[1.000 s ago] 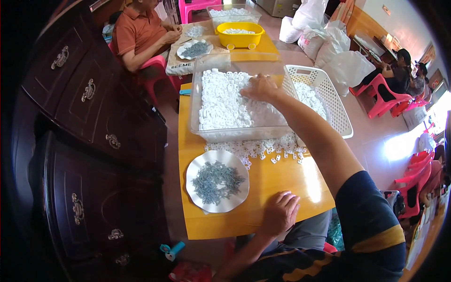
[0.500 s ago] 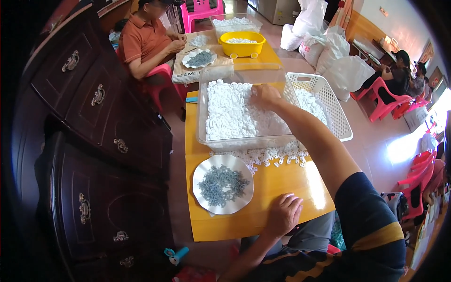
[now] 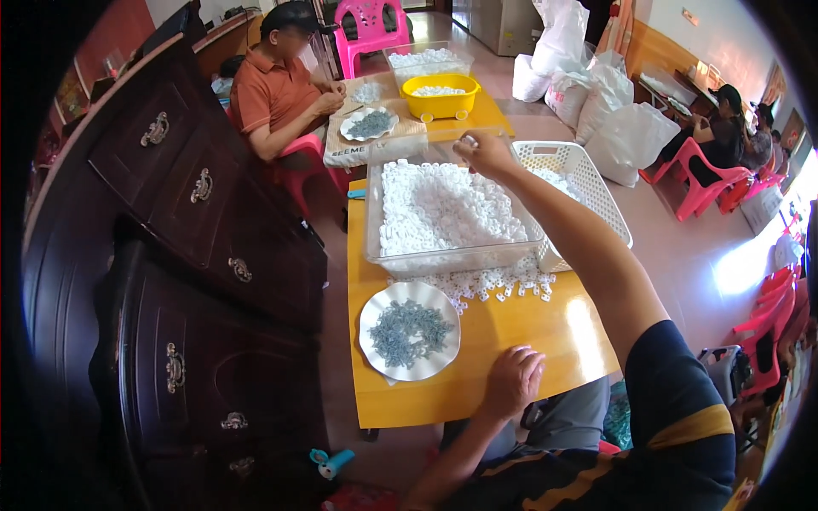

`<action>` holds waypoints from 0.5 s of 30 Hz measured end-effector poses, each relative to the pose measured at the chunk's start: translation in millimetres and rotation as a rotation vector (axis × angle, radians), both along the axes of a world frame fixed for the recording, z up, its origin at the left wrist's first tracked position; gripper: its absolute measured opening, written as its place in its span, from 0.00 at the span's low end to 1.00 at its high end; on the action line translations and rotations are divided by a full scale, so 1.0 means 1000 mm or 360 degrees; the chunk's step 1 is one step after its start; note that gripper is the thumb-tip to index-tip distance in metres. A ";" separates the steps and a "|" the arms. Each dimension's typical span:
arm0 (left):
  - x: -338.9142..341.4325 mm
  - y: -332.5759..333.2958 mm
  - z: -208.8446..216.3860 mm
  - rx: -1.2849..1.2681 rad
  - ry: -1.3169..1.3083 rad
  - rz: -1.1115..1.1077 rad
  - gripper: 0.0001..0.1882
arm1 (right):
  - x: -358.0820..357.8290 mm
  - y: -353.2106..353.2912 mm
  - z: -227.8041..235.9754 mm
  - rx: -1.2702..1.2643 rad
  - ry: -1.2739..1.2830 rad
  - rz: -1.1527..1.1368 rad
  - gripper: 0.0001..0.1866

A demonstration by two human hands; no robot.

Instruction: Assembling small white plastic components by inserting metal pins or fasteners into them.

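Note:
A clear plastic bin (image 3: pixel 456 260) stands on the table, heaped with small white plastic pieces (image 3: pixel 426 213) that have a hollow in the middle. My right hand (image 3: pixel 487 156) is raised over the bin's far right part, its fingers closed around a few white pieces, largely hidden by the hand. On the table's near edge rests my left hand (image 3: pixel 515 375), fingers loosely bent, with nothing visible in them. A white wavy-edged plate (image 3: pixel 372 347) with a pile of small grey-blue parts (image 3: pixel 411 332) lies in front of the bin, to the left of that hand.
Loose white pieces (image 3: pixel 503 281) lie along the bin's front. A white perforated basket (image 3: pixel 609 209) stands to its right. Dark drawers (image 3: pixel 170 255) rise at left. Beyond the bin, a person (image 3: pixel 277 98) sits near a yellow tub (image 3: pixel 439 103). White sacks (image 3: pixel 626 140) stand behind.
My right hand has come up out of the white pieces toward the bin's far side. A hollow shows where it was. My left hand's fingers are slightly more bent.

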State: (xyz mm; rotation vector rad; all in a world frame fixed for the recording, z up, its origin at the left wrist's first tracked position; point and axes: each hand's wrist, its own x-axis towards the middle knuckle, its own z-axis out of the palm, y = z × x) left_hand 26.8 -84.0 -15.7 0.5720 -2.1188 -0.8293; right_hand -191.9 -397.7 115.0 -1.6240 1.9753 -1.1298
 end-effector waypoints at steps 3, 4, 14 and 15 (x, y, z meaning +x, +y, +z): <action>-0.001 0.005 -0.008 0.0008 0.0027 -0.0009 0.13 | 0.010 0.038 0.033 -0.0014 -0.0332 0.0067 0.18; -0.002 0.006 -0.010 -0.0004 0.0024 -0.0018 0.13 | 0.009 0.053 0.040 -0.0070 -0.0434 0.0092 0.16; -0.013 0.010 -0.008 -0.0078 -0.0359 0.0524 0.56 | 0.031 0.262 -0.009 -0.0227 -0.0688 -0.0023 0.17; -0.015 0.011 -0.007 -0.0058 -0.0424 0.0535 0.57 | 0.024 0.275 -0.037 -0.0148 -0.0598 -0.0091 0.17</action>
